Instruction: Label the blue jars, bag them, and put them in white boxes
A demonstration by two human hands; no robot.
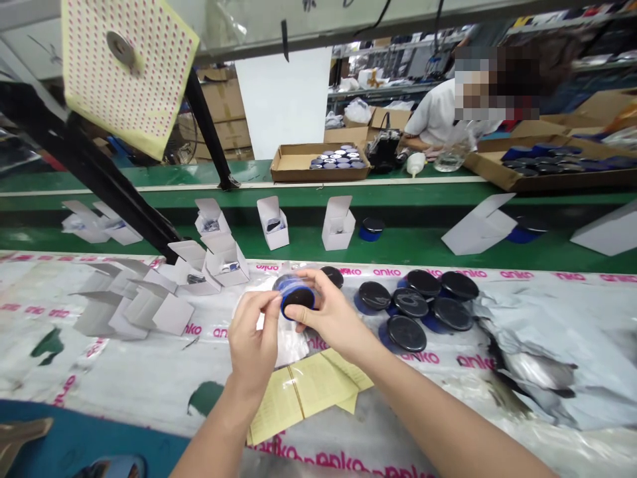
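My right hand (331, 312) is wrapped around a round blue container (297, 297) with a black face, tilted toward me. My left hand (256, 328) is closed in a pinch at the container's left edge; what sits between its thumb and forefinger is too small to make out. Below both hands lies a crumpled white plastic bag (293, 346). Yellow printed sheets (303, 392) are spread on the table nearer to me. Right of my hands, several similar containers (409, 303) with shiny black tops stand in a group, and another black-topped one (332, 276) is just behind my right hand.
Open white boxes (134, 302) cluster at the left; more, such as one box (338, 224), stand on the green conveyor (408, 232). Torn grey plastic (557, 345) lies at right. A black post (124, 179) slants across the left. Opposite sits a person (438, 113) near cardboard trays (293, 174).
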